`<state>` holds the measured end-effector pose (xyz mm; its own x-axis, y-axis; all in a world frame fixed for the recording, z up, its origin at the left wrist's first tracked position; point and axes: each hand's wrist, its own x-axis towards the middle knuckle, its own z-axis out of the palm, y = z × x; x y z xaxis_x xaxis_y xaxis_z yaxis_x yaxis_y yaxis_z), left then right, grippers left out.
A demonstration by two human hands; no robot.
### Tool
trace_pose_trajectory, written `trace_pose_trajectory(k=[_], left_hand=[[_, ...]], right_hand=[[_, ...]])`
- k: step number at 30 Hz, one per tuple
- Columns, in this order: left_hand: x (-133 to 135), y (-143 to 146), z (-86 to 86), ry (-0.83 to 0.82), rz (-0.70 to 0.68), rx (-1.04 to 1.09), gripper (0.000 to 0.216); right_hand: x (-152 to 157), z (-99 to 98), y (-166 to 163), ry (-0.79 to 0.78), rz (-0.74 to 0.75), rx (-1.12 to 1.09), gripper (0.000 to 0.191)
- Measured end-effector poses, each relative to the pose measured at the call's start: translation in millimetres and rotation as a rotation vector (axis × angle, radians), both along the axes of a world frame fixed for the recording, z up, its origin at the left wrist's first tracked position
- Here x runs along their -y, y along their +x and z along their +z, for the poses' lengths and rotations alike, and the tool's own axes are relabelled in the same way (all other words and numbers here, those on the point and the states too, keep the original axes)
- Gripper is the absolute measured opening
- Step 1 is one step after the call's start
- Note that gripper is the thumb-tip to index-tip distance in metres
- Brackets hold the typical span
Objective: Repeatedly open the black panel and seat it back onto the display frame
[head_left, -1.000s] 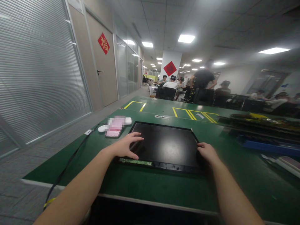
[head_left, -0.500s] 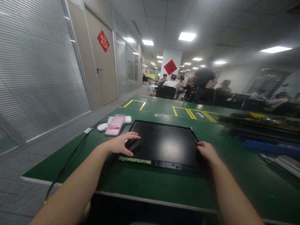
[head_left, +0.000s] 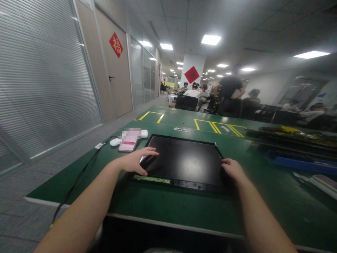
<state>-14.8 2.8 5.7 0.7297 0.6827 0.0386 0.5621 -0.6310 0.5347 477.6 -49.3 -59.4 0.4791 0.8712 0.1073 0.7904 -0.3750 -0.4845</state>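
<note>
A black flat panel (head_left: pixel 185 161) lies face up on the green table (head_left: pixel 168 207) in front of me. My left hand (head_left: pixel 135 160) grips its near left corner, thumb under the edge and fingers curled over the top. My right hand (head_left: pixel 231 169) is wrapped round the panel's near right corner. A narrow green circuit strip (head_left: pixel 151 180) runs along the panel's near edge, just below my left hand.
A pink phone (head_left: pixel 128 144) and a white charger (head_left: pixel 143 133) lie left of the panel, with a black cable (head_left: pixel 79 181) running off the table's left edge. Dark trays and a blue bin (head_left: pixel 300 163) sit to the right. Several people work at far tables.
The view has shifted slightly. Both hands stay on the panel's near corners, and the panel has barely moved.
</note>
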Motion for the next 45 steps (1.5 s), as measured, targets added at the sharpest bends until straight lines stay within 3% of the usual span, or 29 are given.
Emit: trace_pose_trajectory(k=[24,28,34,45], left_hand=[[0,0,-3.7,0.026,0.002,-0.001,0.077],[-2,3,-6.5,0.033,0.101,-0.02,0.073],[-15,9,-17.2,0.213,0.365,-0.028,0.051],[-23,10,-24.2,0.253,0.434,-0.117,0.04]], right_hand=[[-1,-2.7,3,0.035,-0.014,-0.016,0.039],[-1,-1.9,3,0.007,-0.015,0.003,0.04],[0,2.6,-1,-0.02,-0.013,-0.004,0.041],[5,14.4,-9,-0.058,-0.038,0.001,0.04]])
